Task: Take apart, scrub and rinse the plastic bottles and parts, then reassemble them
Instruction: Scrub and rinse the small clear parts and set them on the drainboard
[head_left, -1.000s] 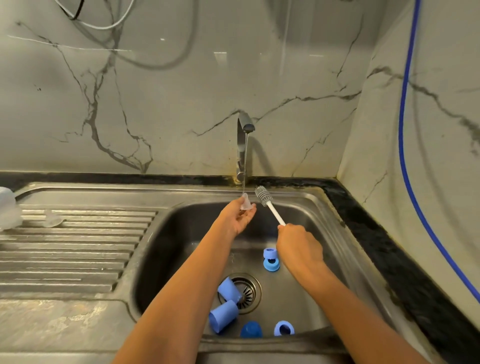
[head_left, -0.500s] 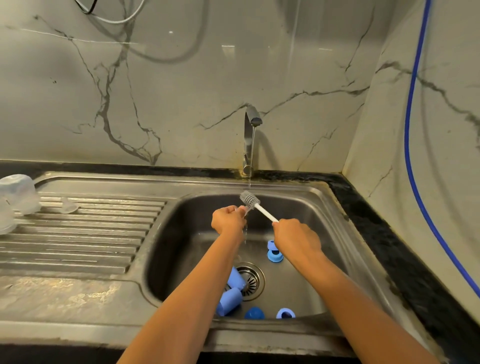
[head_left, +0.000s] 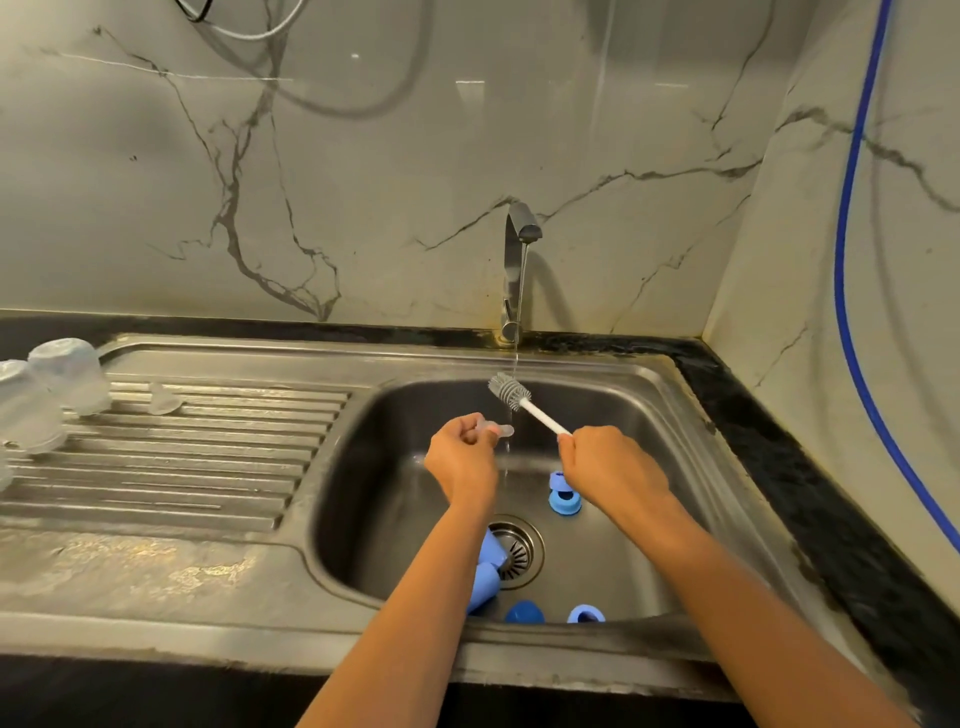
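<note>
Holding, left hand (head_left: 460, 460): one clear silicone teat (head_left: 496, 430), pinched between thumb and curled fingers. Its tip points right and meets the water stream (head_left: 515, 364), above the sink basin (head_left: 675, 441).
Holding, right hand (head_left: 610, 467): one bottle brush (head_left: 524, 405), fist clamped round the white handle. The grey bristle head is raised up and to the left, just beside the stream, above the teat and apart from it.
Hands: two, both over the basin, near each other, not touching.
Tap (head_left: 519, 244): one, at the back rim, running a thin stream.
Drain strainer (head_left: 517, 551): one, in the middle of the basin floor.
Blue cylinders (head_left: 485, 584): two, on their sides, touching each other at the strainer's left edge, partly hidden by the left forearm.
Blue collar (head_left: 563, 501): one, on the basin floor below the right wrist. A smaller blue piece sits against it; whether it is separate cannot be told.
Dark blue cap (head_left: 524, 613): one, at the near wall of the basin.
Light blue ring (head_left: 586, 614): one, just right of the cap.
Draining board (head_left: 208, 467): one, ribbed, left of the basin.
Clear bottles (head_left: 65, 374): two, upside down at the board's far left, touching. A further clear shape is cut off at the frame edge.
Spare clear teat (head_left: 163, 402): one, on the board just right of the bottles.
Blue hose (head_left: 852, 260): one, down the right wall.
</note>
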